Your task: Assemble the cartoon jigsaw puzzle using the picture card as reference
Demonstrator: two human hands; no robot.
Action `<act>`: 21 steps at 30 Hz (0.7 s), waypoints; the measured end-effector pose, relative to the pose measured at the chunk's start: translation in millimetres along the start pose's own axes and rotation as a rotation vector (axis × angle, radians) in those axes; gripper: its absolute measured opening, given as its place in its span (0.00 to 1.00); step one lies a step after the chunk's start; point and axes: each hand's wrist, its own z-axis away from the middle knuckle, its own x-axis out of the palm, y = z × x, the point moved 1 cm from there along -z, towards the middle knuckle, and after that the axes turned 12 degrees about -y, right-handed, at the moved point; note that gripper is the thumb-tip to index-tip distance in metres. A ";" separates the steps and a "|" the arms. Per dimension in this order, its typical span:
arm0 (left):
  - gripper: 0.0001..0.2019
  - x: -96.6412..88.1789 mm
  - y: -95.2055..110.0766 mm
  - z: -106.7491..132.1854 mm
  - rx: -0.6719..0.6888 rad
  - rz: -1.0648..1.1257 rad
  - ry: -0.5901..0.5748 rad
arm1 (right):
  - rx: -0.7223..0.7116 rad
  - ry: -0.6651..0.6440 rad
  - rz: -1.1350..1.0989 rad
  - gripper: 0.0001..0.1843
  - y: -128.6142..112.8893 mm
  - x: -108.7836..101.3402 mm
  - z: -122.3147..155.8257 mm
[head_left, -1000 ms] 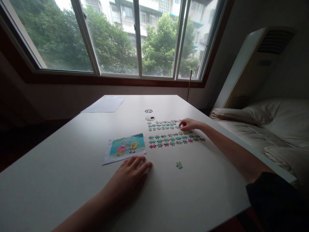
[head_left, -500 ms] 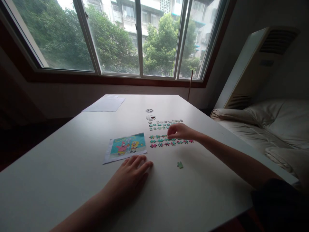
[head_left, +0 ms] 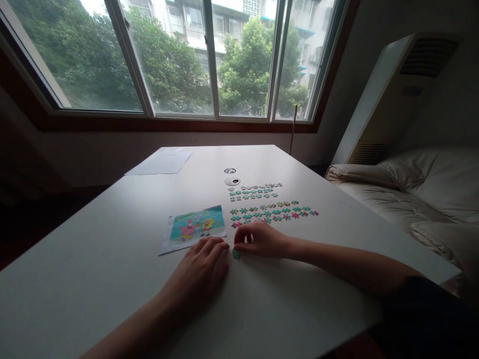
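Observation:
My left hand (head_left: pixel 204 269) lies flat and open on the white table (head_left: pixel 112 264), its fingertips just below a cartoon picture card (head_left: pixel 194 228). To its right, my right hand (head_left: pixel 262 239) is pinched on a small green puzzle piece (head_left: pixel 236 254), which it holds down against the table right beside my left fingertips. Beyond the hands, several loose puzzle pieces are laid out in rows: a pink, teal and yellow group (head_left: pixel 273 212) and a paler teal group (head_left: pixel 254 192) further back.
A round disc (head_left: pixel 232 181) and a cable grommet (head_left: pixel 229 170) sit behind the rows. A sheet of paper (head_left: pixel 159 162) lies at the far left. Right of the table are pale cushions (head_left: pixel 407 194) and a standing air conditioner (head_left: pixel 389 94). Windows run along the back.
My right hand has drawn back from the far rows of pieces to a spot beside my left fingertips, now with a green piece. The lone piece on the table is out of sight.

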 end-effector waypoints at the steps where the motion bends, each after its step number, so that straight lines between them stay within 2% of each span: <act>1: 0.11 -0.3 0.2 -0.2 0.003 0.003 0.009 | -0.008 0.006 0.013 0.06 1.7 -1.4 0.1; 9: 0.12 -1.3 0.3 1.6 0.058 0.036 -0.016 | 0.030 0.014 0.009 0.06 10.5 -7.1 -1.9; 13: 0.13 -1.0 -0.8 1.8 0.076 0.032 -0.041 | -0.005 -0.022 0.079 0.05 7.2 -5.6 -0.4; 21: 0.12 -3.7 -0.1 1.0 0.052 0.028 -0.046 | -0.049 -0.087 0.172 0.12 1.6 -4.4 4.4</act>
